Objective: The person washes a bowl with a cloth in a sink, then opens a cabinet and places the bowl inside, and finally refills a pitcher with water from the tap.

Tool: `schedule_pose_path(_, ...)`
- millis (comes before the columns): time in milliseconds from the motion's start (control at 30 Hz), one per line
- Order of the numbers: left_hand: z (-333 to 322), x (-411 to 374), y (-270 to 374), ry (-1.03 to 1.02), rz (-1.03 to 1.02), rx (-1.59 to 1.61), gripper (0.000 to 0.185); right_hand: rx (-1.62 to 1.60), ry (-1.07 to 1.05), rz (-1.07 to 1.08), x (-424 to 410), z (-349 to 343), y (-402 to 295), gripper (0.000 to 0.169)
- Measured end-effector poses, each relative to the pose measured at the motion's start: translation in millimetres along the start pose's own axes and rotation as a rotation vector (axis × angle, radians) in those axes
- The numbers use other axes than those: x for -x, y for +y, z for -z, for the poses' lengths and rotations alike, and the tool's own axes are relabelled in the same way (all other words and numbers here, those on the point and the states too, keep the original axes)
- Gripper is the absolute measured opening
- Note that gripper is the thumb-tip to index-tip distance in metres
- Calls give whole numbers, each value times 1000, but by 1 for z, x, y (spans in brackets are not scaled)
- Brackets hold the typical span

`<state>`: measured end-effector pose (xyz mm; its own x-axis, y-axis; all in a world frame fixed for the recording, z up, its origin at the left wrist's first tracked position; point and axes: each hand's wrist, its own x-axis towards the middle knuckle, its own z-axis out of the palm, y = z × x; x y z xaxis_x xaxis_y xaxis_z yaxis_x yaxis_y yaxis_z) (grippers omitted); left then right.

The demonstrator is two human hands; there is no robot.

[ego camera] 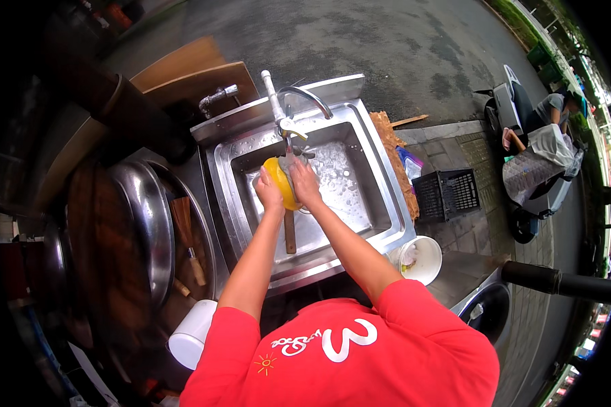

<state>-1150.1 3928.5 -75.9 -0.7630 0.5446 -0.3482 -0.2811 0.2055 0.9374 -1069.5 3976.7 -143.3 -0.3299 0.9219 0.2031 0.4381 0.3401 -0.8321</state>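
Over a stainless steel sink (382, 224), my left hand (269, 191) rests against the near left side of a yellow bowl-like object (280, 180), apparently gripping its edge. My right hand (304, 178) presses a grey cloth or scrubber (286, 164) against the right side of the same object. Just above my hands is the tap (287, 127), with water at its outlet. Sudsy water covers part of the sink floor. A flat brown handle (290, 233) sticks out below the yellow object; its other end is hidden.
Left of the sink lie a large metal lid (150, 229) and a bristle brush (186, 224) in a wide pan. White buckets (421, 260) stand at both near corners. A black plastic crate (447, 195) is on the paving at right. Farther off, a person sits on a scooter (532, 178).
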Motion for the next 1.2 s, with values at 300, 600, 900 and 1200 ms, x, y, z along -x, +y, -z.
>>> schedule_pose_path(300,8,-14,-22,88,-79,-7,59,-167,56,-60,41,16,-42,33)
schedule_pose_path(600,9,10,5,-319,-245,-553,54,0,-432,-53,-61,35,-19,31)
schedule_pose_path(900,11,-4,-14,-68,79,469,47,-852,-22,-736,11,29,-1,43)
schedule_pose_path(1200,-22,-32,-57,-62,340,544,57,-1296,-165,-719,42,90,-46,39)
